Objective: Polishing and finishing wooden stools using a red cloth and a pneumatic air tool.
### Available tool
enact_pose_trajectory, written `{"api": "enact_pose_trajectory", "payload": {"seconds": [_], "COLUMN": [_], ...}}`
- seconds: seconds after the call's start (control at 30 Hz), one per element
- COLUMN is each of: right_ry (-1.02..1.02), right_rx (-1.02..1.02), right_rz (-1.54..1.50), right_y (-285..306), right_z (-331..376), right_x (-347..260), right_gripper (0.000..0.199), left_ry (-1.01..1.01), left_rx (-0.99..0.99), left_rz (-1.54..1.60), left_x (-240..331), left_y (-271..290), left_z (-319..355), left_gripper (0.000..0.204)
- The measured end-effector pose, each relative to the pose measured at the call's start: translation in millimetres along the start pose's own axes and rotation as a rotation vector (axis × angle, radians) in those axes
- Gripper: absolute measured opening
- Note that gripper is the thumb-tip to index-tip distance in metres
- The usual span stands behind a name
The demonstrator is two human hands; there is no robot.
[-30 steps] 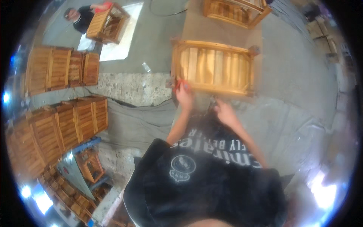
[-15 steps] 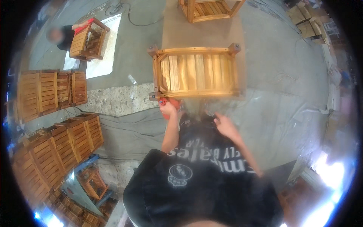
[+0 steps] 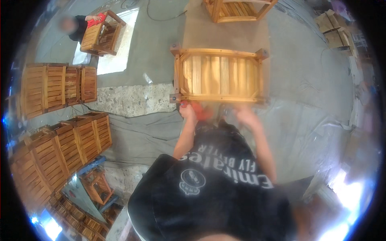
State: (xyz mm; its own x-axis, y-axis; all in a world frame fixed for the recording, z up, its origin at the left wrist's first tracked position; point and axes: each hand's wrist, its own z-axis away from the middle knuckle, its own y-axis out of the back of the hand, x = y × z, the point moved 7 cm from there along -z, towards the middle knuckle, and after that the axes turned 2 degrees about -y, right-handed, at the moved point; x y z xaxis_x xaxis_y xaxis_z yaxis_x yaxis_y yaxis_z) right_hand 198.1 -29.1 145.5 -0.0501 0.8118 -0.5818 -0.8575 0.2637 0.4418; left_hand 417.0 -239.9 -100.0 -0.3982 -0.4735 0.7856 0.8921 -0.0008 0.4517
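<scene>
One slatted wooden piece (image 3: 217, 74) lies directly in front of the person, partly over a brown sheet (image 3: 225, 34); dark corner blocks show at three corners. Left hand (image 3: 188, 111): grip closed on a red cloth (image 3: 202, 113), just below the near left corner. Right hand (image 3: 247, 116): blurred, beside the near long edge; can't tell if grip is apart or together, or touching wood. Second slatted frame (image 3: 235, 10) further out. Co-worker (image 3: 81, 29) upper left, hand on a red rag (image 3: 96, 21) atop a small stand (image 3: 89, 42).
</scene>
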Motion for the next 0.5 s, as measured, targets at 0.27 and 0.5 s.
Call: {"api": "enact_pose_trajectory", "payload": {"seconds": [0.27, 0.5], "right_ry": [0.05, -0.182], "right_rx": [0.206, -0.145], "right_rz": [0.412, 0.328], "right_y": [10.2, -13.8], "right_z": [-126.7, -111.2], "right_x": [-10.5, -51.1], "right_gripper": [0.026, 0.028], "left_ry": [-0.017, 0.004], "left_rx": [-0.167, -0.322], "left_rz": [-0.233, -0.322], "left_x": [73.8, 95.9], "left_y": [18.3, 27.3], "left_z": [40.4, 46.6], "left_gripper": [0.029, 0.038]}}
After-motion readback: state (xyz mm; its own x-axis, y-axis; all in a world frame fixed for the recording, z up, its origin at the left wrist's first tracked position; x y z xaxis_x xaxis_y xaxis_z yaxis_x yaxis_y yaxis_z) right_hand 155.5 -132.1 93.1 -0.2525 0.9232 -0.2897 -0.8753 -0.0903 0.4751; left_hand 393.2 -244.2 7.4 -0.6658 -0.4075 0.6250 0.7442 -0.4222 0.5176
